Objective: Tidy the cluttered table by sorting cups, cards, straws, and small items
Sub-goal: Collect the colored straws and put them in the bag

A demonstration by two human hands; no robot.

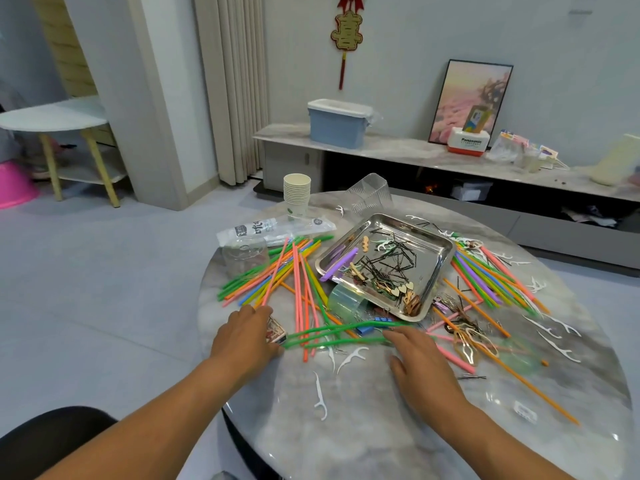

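Colourful straws (277, 275) lie scattered over the round marble table (363, 427). My left hand (244, 336) lies at the table's left edge over a small card pack (276, 332), its fingers by the ends of three green straws (332, 336). My right hand (420, 363) lies flat on the table, fingertips touching the other ends of those green straws. A steel tray (429, 268) holds hairpins, wooden clips and purple straws. A stack of paper cups (296, 195) stands at the far side. White floss picks (320, 396) lie around.
Clear plastic cups lie tipped: one at the left (244, 254), one by the tray's near corner (343, 301), one at the far edge (370, 194). A plastic sleeve (273, 230) lies near the paper cups. More straws (495, 278) and hair clips (464, 336) crowd the right side.
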